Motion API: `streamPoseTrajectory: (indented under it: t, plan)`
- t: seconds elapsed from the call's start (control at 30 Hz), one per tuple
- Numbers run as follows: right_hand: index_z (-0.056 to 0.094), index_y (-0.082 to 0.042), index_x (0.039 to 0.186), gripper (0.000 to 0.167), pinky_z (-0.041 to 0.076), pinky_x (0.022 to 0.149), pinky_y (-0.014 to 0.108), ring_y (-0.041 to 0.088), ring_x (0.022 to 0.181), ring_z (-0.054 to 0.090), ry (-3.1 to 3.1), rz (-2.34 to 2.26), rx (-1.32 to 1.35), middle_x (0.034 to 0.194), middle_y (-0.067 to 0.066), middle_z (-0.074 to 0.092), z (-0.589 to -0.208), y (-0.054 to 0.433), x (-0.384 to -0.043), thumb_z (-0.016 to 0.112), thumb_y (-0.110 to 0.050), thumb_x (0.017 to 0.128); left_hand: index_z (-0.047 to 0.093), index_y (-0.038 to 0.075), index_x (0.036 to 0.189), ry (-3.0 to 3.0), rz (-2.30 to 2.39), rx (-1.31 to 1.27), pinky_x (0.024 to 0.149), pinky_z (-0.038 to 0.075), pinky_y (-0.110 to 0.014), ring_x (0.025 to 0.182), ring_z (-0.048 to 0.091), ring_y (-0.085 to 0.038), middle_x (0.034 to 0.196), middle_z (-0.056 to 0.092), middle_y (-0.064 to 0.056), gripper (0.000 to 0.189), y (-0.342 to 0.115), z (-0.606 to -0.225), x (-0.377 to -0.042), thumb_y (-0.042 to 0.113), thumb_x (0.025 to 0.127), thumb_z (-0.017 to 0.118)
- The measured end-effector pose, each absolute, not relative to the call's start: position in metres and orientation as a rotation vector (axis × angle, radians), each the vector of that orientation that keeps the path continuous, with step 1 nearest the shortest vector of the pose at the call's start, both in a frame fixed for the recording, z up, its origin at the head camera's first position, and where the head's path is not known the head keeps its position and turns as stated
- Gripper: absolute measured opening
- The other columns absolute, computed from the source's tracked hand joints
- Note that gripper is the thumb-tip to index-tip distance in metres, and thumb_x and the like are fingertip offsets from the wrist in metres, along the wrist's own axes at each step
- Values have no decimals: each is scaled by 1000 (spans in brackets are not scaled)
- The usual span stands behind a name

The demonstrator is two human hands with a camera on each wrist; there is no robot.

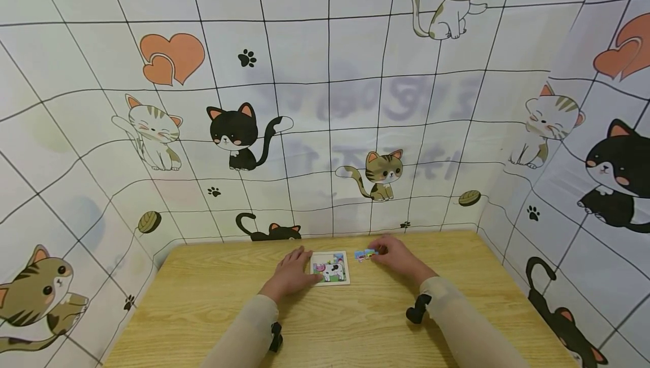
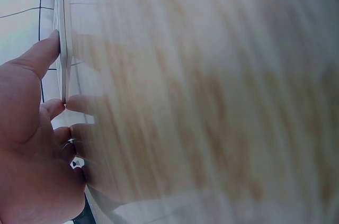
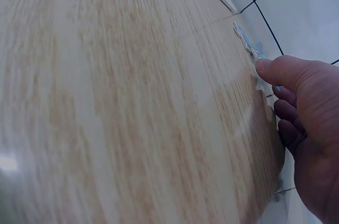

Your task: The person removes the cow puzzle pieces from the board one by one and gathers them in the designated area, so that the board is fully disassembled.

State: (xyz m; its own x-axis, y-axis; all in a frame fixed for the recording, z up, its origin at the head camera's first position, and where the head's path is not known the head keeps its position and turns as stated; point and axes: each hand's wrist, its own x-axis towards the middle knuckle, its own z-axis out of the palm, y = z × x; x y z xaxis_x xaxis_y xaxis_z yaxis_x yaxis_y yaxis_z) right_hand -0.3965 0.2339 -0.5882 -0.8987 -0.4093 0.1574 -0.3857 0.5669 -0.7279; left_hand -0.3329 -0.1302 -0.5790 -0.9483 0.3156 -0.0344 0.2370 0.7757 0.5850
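Observation:
A small jigsaw puzzle (image 1: 333, 271) with a cow picture sits in a pale frame on the table. My left hand (image 1: 293, 274) lies along the frame's left side, with its thumb on the lower left part. In the left wrist view, the thumb of the left hand (image 2: 34, 107) rests on the thin board (image 2: 64, 49) and a fingertip touches its corner. To the right of the frame, my right hand (image 1: 397, 257) pinches a small cluster of joined puzzle pieces (image 1: 363, 254) between thumb and fingers. In the right wrist view these pieces (image 3: 243, 38) lie flat at the thumb tip.
The wood-grain table (image 1: 203, 300) spreads around both hands. A cloth wall (image 1: 315, 131) printed with cats and grid lines rises behind its far edge and at both sides. Dark straps (image 1: 418, 308) sit at the wrists.

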Motion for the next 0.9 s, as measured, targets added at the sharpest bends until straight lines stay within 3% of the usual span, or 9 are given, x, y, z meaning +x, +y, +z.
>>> streamPoseTrajectory:
  t: [0.43, 0.8, 0.9]
  plan:
    - [79, 0, 123, 22, 54, 86, 33, 20, 99, 62, 2723, -1267, -705, 113, 11, 68, -584, 239, -393, 79, -7, 103, 45, 16, 171, 2853, 893, 433, 125, 18, -78, 163, 22, -53, 180, 26, -19, 93, -132, -597, -343, 67, 99, 73]
    - [78, 2, 121, 20, 54, 87, 33, 20, 100, 61, 2727, -1268, -684, 111, 11, 67, -582, 240, -392, 79, -6, 102, 46, 8, 169, 2834, 892, 417, 125, 19, -78, 162, 23, -55, 178, 28, -24, 87, -128, -574, -329, 55, 102, 77]
    - [78, 1, 121, 20, 54, 88, 34, 20, 101, 61, 2725, -1264, -682, 112, 11, 67, -582, 241, -393, 79, -6, 102, 43, 12, 171, 2839, 874, 409, 127, 17, -77, 164, 21, -53, 180, 25, -20, 89, -128, -581, -333, 60, 102, 75]
